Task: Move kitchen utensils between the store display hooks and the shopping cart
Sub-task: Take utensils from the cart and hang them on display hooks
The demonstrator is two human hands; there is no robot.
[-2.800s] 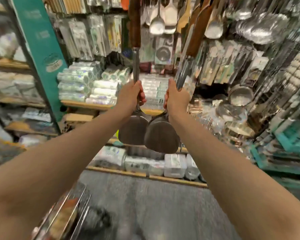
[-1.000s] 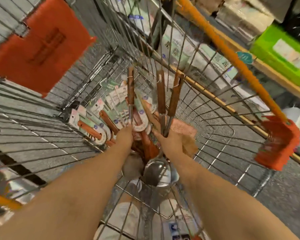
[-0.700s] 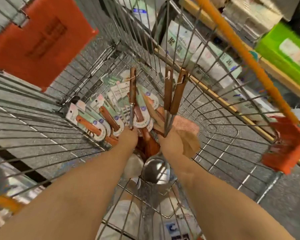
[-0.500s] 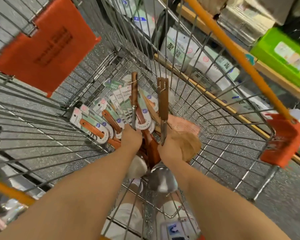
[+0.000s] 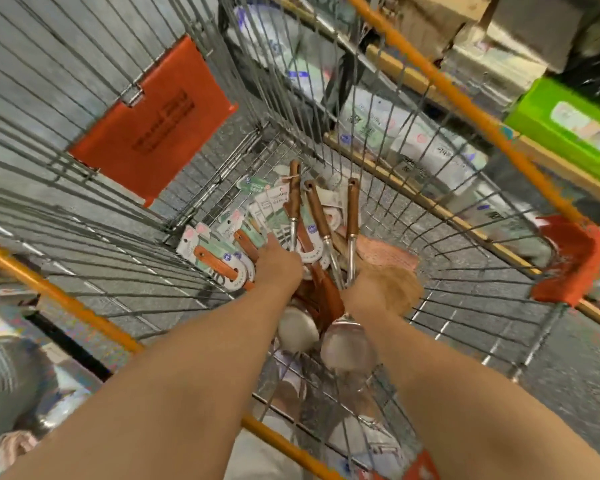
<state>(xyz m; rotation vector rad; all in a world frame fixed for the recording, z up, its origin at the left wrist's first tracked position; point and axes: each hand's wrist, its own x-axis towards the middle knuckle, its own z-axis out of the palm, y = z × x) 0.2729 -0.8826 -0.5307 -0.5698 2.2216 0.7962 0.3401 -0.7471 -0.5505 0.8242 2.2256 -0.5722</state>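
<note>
Left hand [image 5: 280,269]: fingers hidden under the knuckles, apparently wrapped round one wood-handled ladle [image 5: 294,202].
Right hand [image 5: 362,294]: likewise, round two wood-handled utensils [image 5: 351,209].
Location: all inside the shopping cart [image 5: 458,98].
Risk: bowls behind the fingers may snag cart wires.
Obstruction: carded utensil packs [image 5: 222,247] just beyond the fingers leave no flat resting place.

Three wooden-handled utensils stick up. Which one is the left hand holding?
The leftmost utensil; the left hand grips it alone, the right hand grips the other two.
</note>
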